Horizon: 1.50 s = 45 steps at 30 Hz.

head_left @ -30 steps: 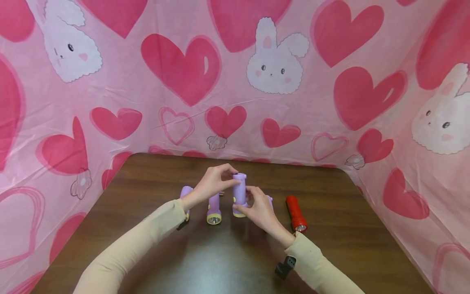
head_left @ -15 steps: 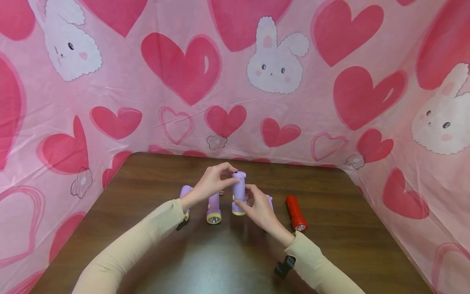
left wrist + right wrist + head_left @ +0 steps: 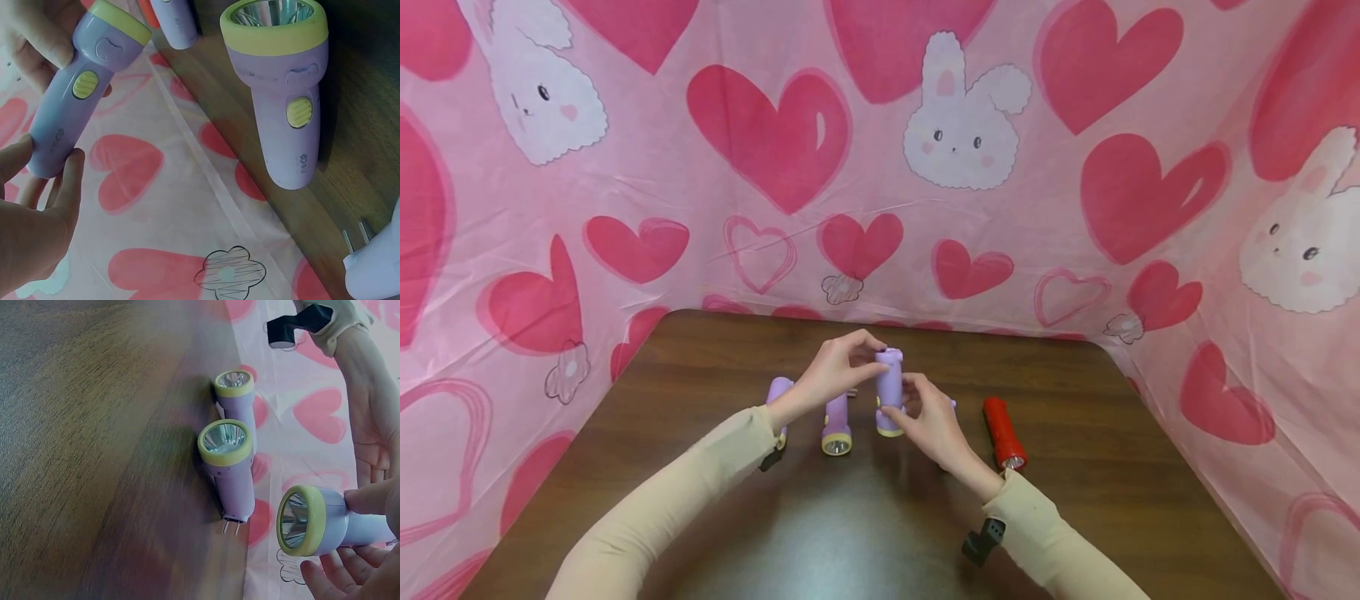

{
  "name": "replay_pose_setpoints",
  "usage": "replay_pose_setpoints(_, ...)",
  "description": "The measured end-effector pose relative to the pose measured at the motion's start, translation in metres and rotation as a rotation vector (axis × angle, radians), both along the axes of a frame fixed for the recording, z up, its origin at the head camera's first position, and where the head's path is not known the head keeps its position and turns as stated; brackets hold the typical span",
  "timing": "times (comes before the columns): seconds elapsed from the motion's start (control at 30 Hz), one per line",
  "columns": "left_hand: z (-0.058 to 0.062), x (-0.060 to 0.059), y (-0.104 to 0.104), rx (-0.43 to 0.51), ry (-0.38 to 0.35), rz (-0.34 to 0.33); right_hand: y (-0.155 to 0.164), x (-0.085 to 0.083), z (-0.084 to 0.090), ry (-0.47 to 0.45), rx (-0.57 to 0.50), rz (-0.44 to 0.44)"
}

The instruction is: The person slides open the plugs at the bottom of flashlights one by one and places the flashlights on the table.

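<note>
Both hands hold one purple flashlight [image 3: 890, 383] with a yellow rim, above the table. My left hand [image 3: 838, 371] pinches its tail end between thumb and fingers. My right hand [image 3: 936, 421] grips the wider head end, its thumb against the side. In the left wrist view, a yellow switch [image 3: 85, 84] faces out between the two hands. The lens [image 3: 294, 520] shows in the right wrist view, where the tail is partly hidden. Nearest to the left forearm lie two more purple flashlights, one in the middle [image 3: 837, 427] and one farther left [image 3: 778, 388], partly covered by the wrist.
A red flashlight [image 3: 1003, 435] lies right of my right hand. Another purple flashlight [image 3: 953, 405] is mostly hidden behind that hand. Metal plug prongs [image 3: 357, 235] stick out of one flashlight's tail. Pink heart-print cloth [image 3: 880, 167] surrounds the brown table [image 3: 820, 533].
My right thumb has shifted slightly up along the held flashlight's head. The left hand keeps its grip on the tail, and the other flashlights stay put.
</note>
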State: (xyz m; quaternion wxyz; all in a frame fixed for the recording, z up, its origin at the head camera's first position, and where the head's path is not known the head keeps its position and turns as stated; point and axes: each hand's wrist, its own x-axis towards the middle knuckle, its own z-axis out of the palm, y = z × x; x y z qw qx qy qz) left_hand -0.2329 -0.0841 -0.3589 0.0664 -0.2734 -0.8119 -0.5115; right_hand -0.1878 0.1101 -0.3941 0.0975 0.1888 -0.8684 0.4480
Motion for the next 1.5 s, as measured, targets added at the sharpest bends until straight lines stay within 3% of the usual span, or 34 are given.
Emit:
replay_pose_setpoints(0.63,0.002,0.002,-0.001,0.051,-0.027,-0.039,0.001,-0.004,0.0,0.056,-0.021,0.019)
replay_pose_setpoints(1.17,-0.003,0.004,-0.003,0.097,-0.033,-0.066,0.001,-0.002,-0.001,0.006,-0.084,0.051)
replay_pose_setpoints(1.37,0.013,0.016,-0.003,0.089,-0.041,-0.071,0.0,-0.003,0.0,0.016,-0.072,0.04)
replay_pose_setpoints(1.5,0.004,0.006,-0.004,0.106,-0.053,-0.07,0.0,-0.003,0.0,0.024,-0.075,0.023)
